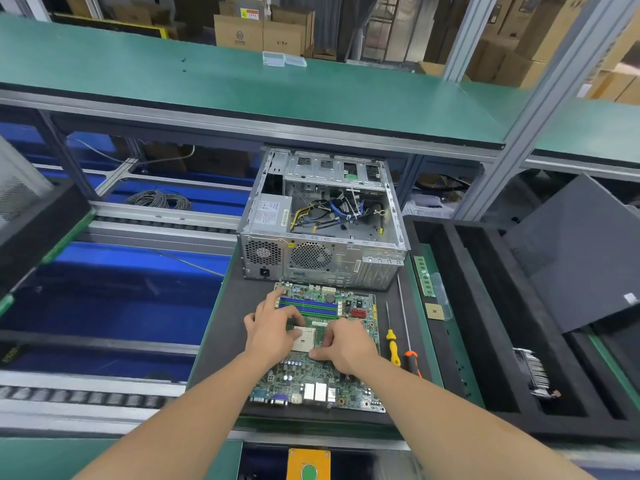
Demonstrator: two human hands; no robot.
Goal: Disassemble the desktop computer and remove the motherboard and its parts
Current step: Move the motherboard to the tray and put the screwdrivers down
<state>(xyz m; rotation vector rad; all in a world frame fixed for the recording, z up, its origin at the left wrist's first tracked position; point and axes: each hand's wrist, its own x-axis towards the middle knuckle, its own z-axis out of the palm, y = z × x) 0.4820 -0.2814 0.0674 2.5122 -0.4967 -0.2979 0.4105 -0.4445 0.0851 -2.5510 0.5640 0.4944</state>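
Lower centre, a green motherboard [311, 379] lay outside the grey metal case [325, 258]. The left hand [273, 336] pressed it, fingers loose. The right hand [346, 344] curled at the beige square socket [306, 339], grip unclear. The next move seemingly called for delicate socket work.

The dark mat [221, 341] carries the open computer case [322, 251], the motherboard [311, 374] before it, then a yellow screwdriver [393, 348] and an orange screwdriver [412, 362].

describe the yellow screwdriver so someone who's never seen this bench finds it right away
Find the open metal computer case in the middle of the bench; the motherboard lies flat on the dark mat just in front of it. Two screwdrivers lie right of the board: the yellow-handled screwdriver is the one nearer the board, with a shorter shaft than the orange-handled screwdriver beside it.
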